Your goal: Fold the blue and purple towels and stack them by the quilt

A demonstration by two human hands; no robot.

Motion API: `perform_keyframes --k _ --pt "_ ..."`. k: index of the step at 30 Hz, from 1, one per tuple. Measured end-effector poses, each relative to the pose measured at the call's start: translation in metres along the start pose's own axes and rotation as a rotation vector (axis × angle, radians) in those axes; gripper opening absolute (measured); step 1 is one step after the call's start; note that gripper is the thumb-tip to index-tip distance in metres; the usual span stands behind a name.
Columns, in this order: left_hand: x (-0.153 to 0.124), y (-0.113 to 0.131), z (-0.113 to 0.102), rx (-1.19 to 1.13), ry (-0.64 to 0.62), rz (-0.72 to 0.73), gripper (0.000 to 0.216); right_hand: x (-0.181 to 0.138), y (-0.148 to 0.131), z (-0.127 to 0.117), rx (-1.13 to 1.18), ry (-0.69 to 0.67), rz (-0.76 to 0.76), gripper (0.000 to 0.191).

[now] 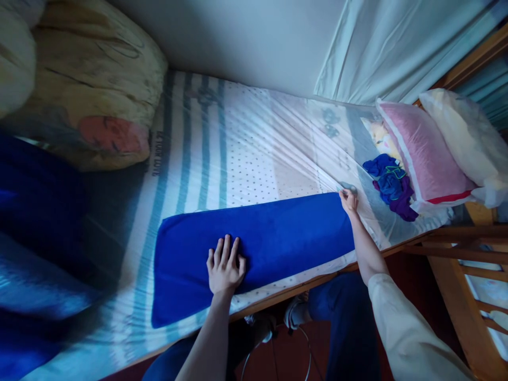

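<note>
A long blue towel (278, 238), folded into a strip, lies across the striped and dotted bed sheet (222, 148). My left hand (224, 266) rests flat on the towel's near-left part, fingers stretched out and spread. My right hand (348, 200) is closed in a pinch on the towel's far right corner, at the sheet's wrinkles.
A pink pillow (424, 159) and a white pillow (468, 137) lie at the bed's right end, with a small bundle of blue and purple cloth (391, 185) beside them. A bulky yellowish quilt (91, 84) sits left. Wooden bed frame (456, 264) at right; wall behind.
</note>
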State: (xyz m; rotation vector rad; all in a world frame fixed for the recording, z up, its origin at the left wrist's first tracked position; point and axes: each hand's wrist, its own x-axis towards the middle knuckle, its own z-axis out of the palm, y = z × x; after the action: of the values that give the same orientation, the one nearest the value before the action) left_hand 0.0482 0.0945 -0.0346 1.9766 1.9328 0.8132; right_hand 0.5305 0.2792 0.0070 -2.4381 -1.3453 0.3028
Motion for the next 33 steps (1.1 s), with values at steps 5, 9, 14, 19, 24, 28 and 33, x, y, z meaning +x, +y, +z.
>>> perform_keyframes --k 5,9,14,19,24,28,33 --pt "0.0 0.0 0.0 -0.014 -0.009 -0.005 0.068 0.015 0.005 0.002 0.296 -0.113 -0.017 0.043" --pt "0.0 0.0 -0.001 -0.021 -0.026 -0.026 0.069 0.001 -0.006 0.003 0.184 0.032 -0.064 0.043" --pt "0.001 0.001 -0.001 -0.016 -0.021 -0.026 0.068 -0.067 -0.029 0.018 -0.226 0.001 -0.466 0.052" --pt "0.0 0.0 -0.001 -0.006 -0.007 -0.008 0.066 -0.083 -0.014 0.026 -0.303 -0.126 -0.518 0.061" --pt "0.0 0.0 -0.001 0.003 -0.016 -0.003 0.064 -0.047 -0.007 0.013 -0.321 -0.134 -0.373 0.061" --pt "0.001 0.0 -0.001 0.005 -0.034 -0.022 0.063 -0.079 -0.032 0.003 -0.202 -0.009 -0.33 0.061" --pt "0.002 -0.002 0.0 -0.018 -0.065 -0.047 0.065 -0.232 -0.058 0.0 0.452 -0.206 -0.042 0.055"
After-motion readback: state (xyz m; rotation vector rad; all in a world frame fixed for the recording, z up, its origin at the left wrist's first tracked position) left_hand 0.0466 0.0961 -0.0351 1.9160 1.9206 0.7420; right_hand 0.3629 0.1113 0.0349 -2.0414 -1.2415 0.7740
